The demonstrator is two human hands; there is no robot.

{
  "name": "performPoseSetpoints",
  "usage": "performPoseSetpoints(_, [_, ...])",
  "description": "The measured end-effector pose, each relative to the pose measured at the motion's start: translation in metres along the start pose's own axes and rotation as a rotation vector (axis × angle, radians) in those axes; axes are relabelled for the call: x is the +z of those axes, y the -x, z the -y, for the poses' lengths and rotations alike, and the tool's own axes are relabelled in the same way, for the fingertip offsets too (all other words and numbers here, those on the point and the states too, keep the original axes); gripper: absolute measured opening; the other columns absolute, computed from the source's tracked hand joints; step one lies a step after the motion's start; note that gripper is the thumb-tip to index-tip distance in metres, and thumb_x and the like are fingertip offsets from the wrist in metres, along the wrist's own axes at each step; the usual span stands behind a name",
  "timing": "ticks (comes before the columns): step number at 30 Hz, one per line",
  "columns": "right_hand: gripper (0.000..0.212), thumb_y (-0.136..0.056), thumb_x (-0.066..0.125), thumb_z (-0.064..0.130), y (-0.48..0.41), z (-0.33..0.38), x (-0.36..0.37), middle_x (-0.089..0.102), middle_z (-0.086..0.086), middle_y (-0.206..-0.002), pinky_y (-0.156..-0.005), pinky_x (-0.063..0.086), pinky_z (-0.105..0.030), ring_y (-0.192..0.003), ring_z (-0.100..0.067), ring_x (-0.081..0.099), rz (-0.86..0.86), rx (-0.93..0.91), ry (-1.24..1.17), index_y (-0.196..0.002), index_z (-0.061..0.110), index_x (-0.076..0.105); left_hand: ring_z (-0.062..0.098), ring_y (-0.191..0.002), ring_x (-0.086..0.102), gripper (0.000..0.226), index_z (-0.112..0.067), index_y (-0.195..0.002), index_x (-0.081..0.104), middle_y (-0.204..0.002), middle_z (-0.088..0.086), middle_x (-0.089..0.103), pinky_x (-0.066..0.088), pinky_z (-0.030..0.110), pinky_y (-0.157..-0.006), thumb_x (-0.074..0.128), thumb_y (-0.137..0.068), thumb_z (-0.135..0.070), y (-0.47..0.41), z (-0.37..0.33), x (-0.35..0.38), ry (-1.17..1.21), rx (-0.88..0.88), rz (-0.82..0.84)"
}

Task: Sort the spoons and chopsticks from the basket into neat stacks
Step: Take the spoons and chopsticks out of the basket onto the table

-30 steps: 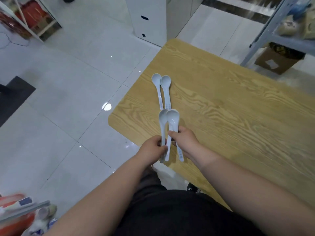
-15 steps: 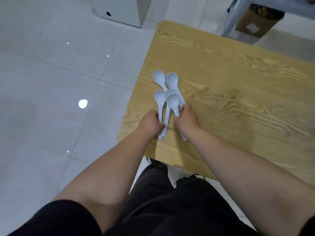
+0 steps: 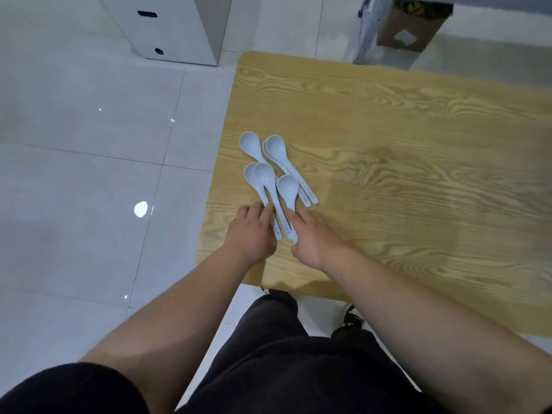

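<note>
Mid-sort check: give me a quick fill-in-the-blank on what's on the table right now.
1. The spoons lie on the wooden ____.
2. The left hand and right hand touch the spoons' ____.
3. The spoon bowls point ____ from the person.
Missing words: table; handles; away.

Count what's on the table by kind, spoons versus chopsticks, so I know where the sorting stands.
White spoons: 5
Chopsticks: 0
Total: 5 pieces on the table

A rim showing under the far right spoon's bowl may be a sixth spoon nested beneath it; the view does not settle that.
</note>
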State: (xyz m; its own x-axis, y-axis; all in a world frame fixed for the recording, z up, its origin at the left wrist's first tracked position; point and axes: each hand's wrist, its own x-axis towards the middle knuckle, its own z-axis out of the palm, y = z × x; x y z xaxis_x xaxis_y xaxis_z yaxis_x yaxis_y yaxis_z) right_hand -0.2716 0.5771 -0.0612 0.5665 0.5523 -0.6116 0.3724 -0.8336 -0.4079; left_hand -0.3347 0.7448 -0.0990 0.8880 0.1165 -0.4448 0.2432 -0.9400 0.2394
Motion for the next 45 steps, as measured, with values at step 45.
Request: performPoseSetpoints(45, [0.043, -0.099, 0.048, 0.036, 0.402, -0.457, -0.071, 0.055, 0.001, -0.135, -0.093, 0.048, -0.036, -0.123, -0.02, 0.05, -0.392, 0.487, -0.201, -0.14, 0.024, 0.051, 0.026, -0.117, 0.052, 0.046, -0.024, -0.141, 0.044, -0.13, 0.003, 0.054, 0.048, 0.041, -0.093, 0.047, -0.097, -0.037, 0.02, -0.609, 0.02, -0.325, 0.805, 0.227])
